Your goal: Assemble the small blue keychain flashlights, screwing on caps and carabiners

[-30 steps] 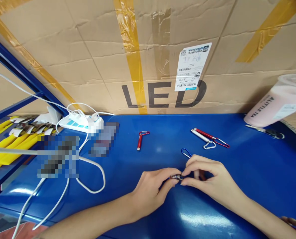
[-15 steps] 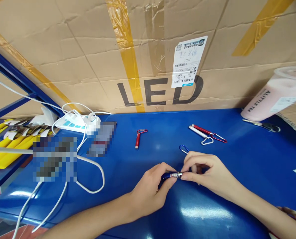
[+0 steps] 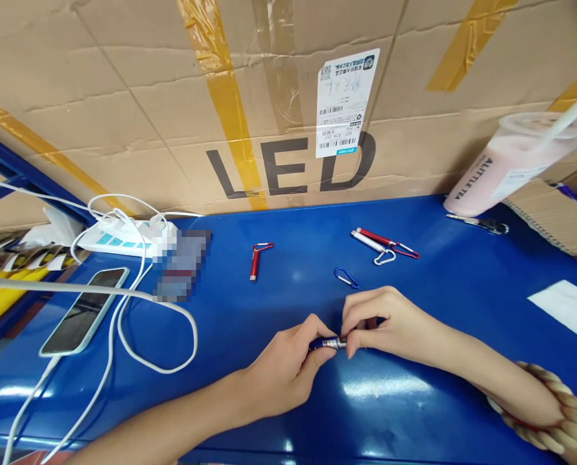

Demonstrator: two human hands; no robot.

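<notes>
My left hand (image 3: 288, 365) is closed around a small blue keychain flashlight (image 3: 323, 343) with a pale printed label, its silver end pointing right. The thumb and fingers of my right hand (image 3: 385, 320) pinch together at that silver end, touching it. Something dark blue shows in part behind the right fingers, too hidden to name. A loose blue carabiner (image 3: 347, 278) lies on the table just beyond my right hand. Farther back are a red keychain flashlight (image 3: 254, 265) with its clip, and a silver one (image 3: 368, 242) beside another red one (image 3: 378, 237).
Behind the blue table (image 3: 288, 248) stands a large cardboard box (image 3: 162, 129). A power strip (image 3: 118, 237), white cables (image 3: 191, 342) and a phone (image 3: 84, 313) occupy the left. On the right are a drink cup (image 3: 492, 171), keys (image 3: 486, 224) and white paper (image 3: 566, 313).
The view has shifted, so the things on the table appear farther left. My right hand has drawn nearer to me, away from the blue carabiner, while both hands stay at the flashlight.
</notes>
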